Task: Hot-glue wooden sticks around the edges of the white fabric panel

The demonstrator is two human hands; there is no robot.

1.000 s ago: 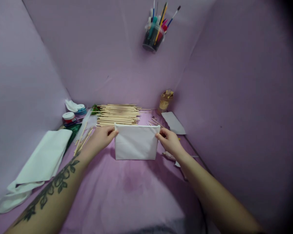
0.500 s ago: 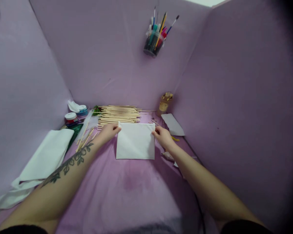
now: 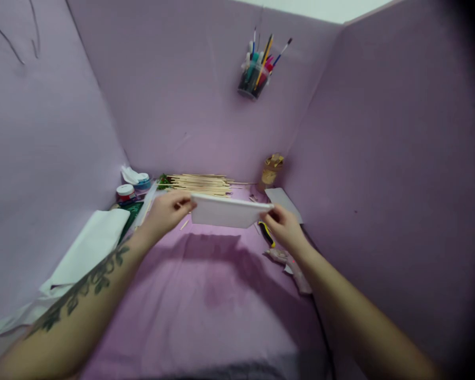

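I hold a small white canvas panel (image 3: 227,212) in the air with both hands, tilted nearly flat so I see its lower face and edge. My left hand (image 3: 164,214) grips its left end, fingers curled round the edge. My right hand (image 3: 285,227) grips its right end. The panel casts a shadow on the purple cloth below. Just behind it lies a pile of long wooden sticks (image 3: 200,183).
Paint jars (image 3: 125,191) and white cloths (image 3: 91,248) sit at the left. A cup of brushes and pens (image 3: 255,74) hangs on the back wall. A small brown jar (image 3: 272,170), a white sheet (image 3: 287,200), a yellow-black tool (image 3: 267,234) and a glue gun (image 3: 288,261) lie at the right.
The white panel lay flat on the cloth with my hands at its top corners; now both hands have lifted it and tipped it towards level. The view has tilted up.
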